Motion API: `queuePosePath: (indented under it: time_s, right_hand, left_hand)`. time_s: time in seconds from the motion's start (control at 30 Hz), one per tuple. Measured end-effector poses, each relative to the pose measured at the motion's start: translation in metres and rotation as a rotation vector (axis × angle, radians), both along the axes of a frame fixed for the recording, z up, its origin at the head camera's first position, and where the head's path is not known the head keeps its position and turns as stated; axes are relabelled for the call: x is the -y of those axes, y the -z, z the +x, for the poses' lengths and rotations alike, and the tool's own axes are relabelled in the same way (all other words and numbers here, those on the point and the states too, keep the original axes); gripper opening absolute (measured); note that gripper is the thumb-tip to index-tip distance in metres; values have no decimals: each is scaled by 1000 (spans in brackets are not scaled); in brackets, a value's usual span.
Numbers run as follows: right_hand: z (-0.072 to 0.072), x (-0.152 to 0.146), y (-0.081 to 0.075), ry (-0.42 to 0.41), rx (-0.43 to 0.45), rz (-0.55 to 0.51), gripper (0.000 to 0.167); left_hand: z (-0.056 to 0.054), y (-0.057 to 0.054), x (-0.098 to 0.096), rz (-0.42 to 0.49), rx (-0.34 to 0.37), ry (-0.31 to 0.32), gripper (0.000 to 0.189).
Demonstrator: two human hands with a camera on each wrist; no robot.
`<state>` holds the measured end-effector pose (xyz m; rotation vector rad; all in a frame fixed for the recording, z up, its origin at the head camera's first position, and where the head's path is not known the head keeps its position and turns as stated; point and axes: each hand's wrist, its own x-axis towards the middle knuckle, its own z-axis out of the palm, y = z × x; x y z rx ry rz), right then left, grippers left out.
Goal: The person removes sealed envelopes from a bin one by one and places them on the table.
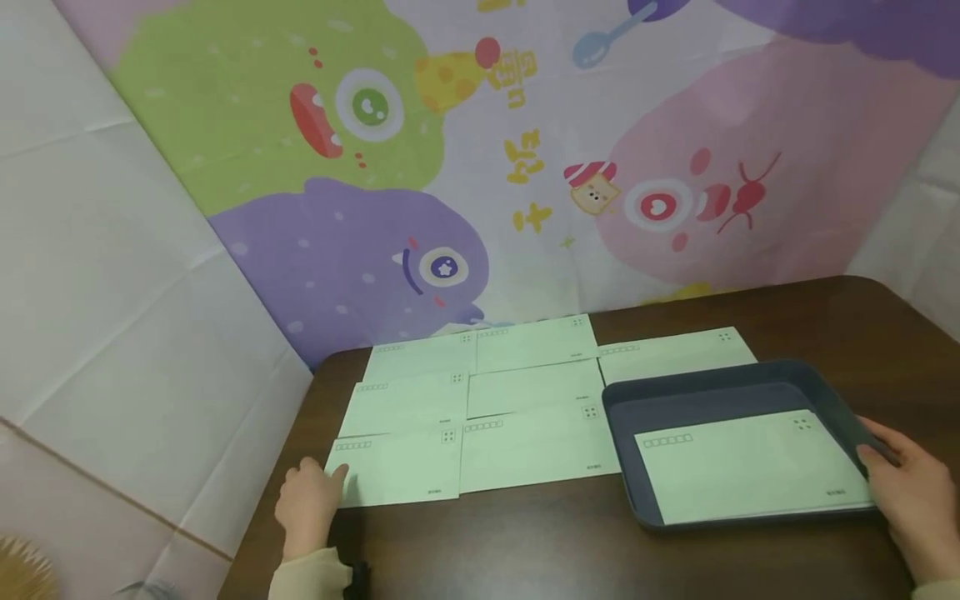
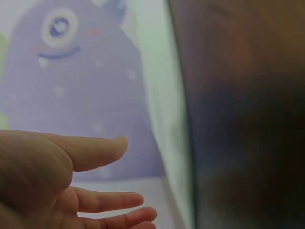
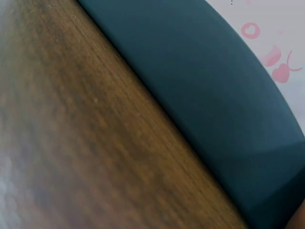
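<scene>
My left hand (image 1: 307, 504) is at the left edge of the front-left envelope (image 1: 397, 467), its thumb over that edge. In the left wrist view the thumb (image 2: 97, 151) and fingers (image 2: 112, 202) stand apart, fairly straight, with nothing between them. At the right, my right hand (image 1: 911, 492) grips the side rim of a dark tray (image 1: 675, 404), thumb on top. An envelope (image 1: 750, 471) printed with a row of small boxes lies in the tray, slightly askew. The right wrist view shows the tray's outer wall (image 3: 190, 76) close to the wood, the hand mostly hidden.
Several more pale envelopes (image 1: 536, 387) lie in rows on the brown table (image 1: 495, 542), edges touching or overlapping. One at the back right (image 1: 675, 354) is partly covered by the tray. A cartoon-printed cloth (image 1: 525, 250) hangs behind the table, and a white panel (image 1: 127, 275) stands left.
</scene>
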<state>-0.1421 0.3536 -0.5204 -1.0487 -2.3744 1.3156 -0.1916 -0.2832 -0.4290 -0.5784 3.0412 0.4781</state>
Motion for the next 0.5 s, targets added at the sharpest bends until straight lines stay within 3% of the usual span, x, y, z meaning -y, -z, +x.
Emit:
queuePosePath:
  time_s: [0.23,0.5]
  right_hand:
    - [-2,3,-6,40,5,-10,46]
    - [-1,4,-4,38,26,-16,46]
  left_hand:
    - [2,-19,-55,-54,-183,106,45]
    - [-5,-33,-133,-184,-548,260,43]
